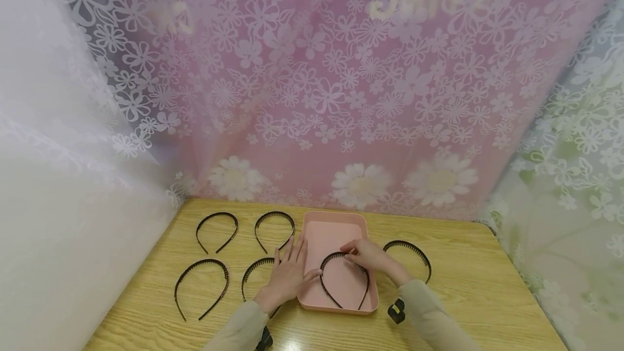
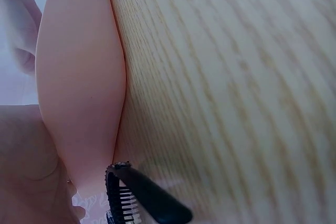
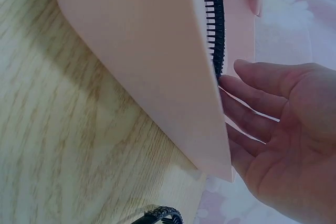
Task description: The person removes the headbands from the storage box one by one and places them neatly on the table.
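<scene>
A pink tray (image 1: pixel 336 232) sits on the table with a black toothed headband (image 1: pixel 333 254) lying in its front part. My left hand (image 1: pixel 287 275) rests at the tray's left side, fingers straight and thumb reaching over the rim toward the band. Beneath that hand, another black headband (image 1: pixel 251 266) is partly hidden; its end (image 2: pixel 157 198) shows close up in the left wrist view. My right hand (image 3: pixel 283 114) reaches over the tray's right wall, fingertips right at the headband (image 3: pixel 215 24) inside, the thumb apart from the index finger.
On the wooden table (image 1: pixel 468 280), several more headbands lie left of the tray, among them a back left one (image 1: pixel 216 214) and a front left one (image 1: pixel 201 261). One headband (image 1: pixel 407 245) lies right of the tray, partly behind my right forearm. A flowered curtain (image 1: pixel 302 96) hangs behind.
</scene>
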`<state>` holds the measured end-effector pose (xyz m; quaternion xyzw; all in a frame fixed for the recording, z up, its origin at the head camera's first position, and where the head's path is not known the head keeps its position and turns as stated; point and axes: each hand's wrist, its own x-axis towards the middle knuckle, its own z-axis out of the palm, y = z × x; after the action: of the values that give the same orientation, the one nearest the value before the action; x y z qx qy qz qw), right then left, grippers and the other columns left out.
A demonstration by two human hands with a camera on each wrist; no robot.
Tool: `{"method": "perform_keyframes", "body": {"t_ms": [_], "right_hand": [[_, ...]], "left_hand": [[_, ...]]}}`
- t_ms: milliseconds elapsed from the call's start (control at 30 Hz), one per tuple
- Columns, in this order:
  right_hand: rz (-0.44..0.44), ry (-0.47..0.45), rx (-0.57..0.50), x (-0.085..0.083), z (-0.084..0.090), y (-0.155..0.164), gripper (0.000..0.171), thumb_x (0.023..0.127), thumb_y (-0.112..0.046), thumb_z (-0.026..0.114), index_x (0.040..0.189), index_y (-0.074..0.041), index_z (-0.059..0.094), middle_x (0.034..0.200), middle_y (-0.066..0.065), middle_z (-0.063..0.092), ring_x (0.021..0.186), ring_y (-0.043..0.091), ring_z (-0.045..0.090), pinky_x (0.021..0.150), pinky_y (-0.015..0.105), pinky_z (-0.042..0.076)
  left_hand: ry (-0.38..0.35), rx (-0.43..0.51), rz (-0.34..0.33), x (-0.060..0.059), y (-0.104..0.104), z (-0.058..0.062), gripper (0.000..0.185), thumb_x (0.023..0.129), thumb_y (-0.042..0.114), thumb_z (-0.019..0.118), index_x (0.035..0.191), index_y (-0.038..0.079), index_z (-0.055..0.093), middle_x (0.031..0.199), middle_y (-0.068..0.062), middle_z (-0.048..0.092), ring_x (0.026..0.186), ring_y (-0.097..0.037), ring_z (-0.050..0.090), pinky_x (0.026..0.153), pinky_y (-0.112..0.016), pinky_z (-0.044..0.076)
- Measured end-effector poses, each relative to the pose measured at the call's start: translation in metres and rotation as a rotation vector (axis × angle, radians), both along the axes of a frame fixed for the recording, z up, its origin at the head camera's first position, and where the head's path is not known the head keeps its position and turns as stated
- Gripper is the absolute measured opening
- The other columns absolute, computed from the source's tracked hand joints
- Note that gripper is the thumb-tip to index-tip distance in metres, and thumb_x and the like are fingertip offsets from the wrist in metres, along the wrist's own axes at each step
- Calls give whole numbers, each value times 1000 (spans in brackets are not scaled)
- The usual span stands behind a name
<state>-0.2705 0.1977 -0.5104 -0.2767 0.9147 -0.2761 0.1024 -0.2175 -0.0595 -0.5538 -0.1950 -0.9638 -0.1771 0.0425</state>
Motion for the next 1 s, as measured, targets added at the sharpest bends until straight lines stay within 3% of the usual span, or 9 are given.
{"method": "perform_keyframes", "body": {"t_ms": [367,700,867,1000], "right_hand": [[-37,-20,-16,-1,3,5,23,103,-13,60,119,-3,74,115,14,72,101,32,68,82,46,57],[28,-98,-159,-3,9,15,20,105,-6,54,119,-2,68,113,19,70,90,31,70,72,30,55],[43,-187,-249,-4,10,23,22,105,-4,52,123,-2,65,108,21,71,88,33,71,73,37,58],[63,-231,-300,-5,9,28,26,105,-2,52,127,3,64,108,23,72,88,37,71,73,35,59]], "left_hand": [[0,-3,-3,-1,0,-1,88,101,60,47,160,0,23,169,-14,17,154,-41,14,115,-73,16],[52,-19,7,-2,1,-5,88,100,61,49,159,0,28,167,-15,21,153,-41,18,113,-73,20],[30,-7,5,1,2,3,86,100,56,53,157,-3,30,166,-17,23,152,-43,20,113,-74,19],[11,5,6,4,2,11,84,99,53,57,156,-4,31,165,-19,25,151,-44,21,113,-73,19]]}}
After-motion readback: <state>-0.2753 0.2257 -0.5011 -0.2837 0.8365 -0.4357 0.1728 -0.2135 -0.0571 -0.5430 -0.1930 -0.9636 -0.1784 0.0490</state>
